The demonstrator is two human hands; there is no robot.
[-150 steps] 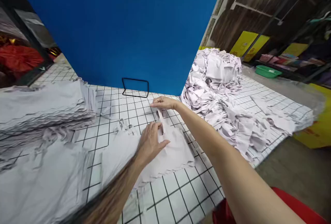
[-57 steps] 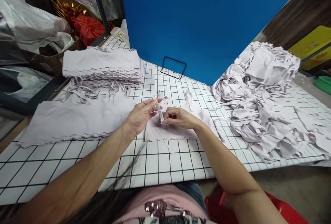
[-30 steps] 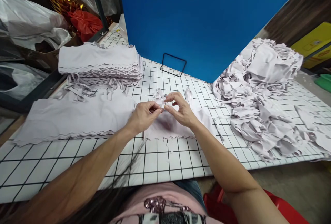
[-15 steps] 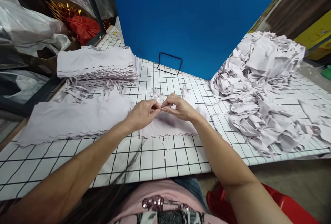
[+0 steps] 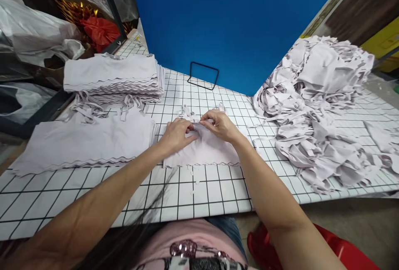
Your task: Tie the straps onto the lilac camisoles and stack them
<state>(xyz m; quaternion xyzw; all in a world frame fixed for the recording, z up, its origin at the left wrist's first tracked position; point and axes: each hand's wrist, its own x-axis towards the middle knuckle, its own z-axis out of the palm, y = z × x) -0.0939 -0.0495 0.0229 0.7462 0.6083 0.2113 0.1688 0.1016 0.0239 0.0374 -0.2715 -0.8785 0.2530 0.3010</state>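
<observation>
A pale lilac-grey strappy top (image 5: 207,149) with a wavy hem lies flat before me, its thin straps pointing away. My right hand (image 5: 220,125) pinches its upper edge near the middle, thumb against the fingers. My left hand (image 5: 177,136) rests on the upper left part of the same top, fingers curled over the cloth and thumb a little apart. Between the hands the fabric is slightly raised and creased. Some small pale scraps (image 5: 197,182) lie below the hem.
Left of me lies a flat pile of similar tops (image 5: 84,141), with a taller stack (image 5: 112,74) behind it. A large loose heap of the same cloth (image 5: 324,137) spreads on the right. A black wire frame (image 5: 204,75) stands against the blue panel (image 5: 237,29).
My fingertips, which met in a pinch at the top's upper edge, have drawn apart. The left hand now rests lower on the cloth; the right still pinches the edge.
</observation>
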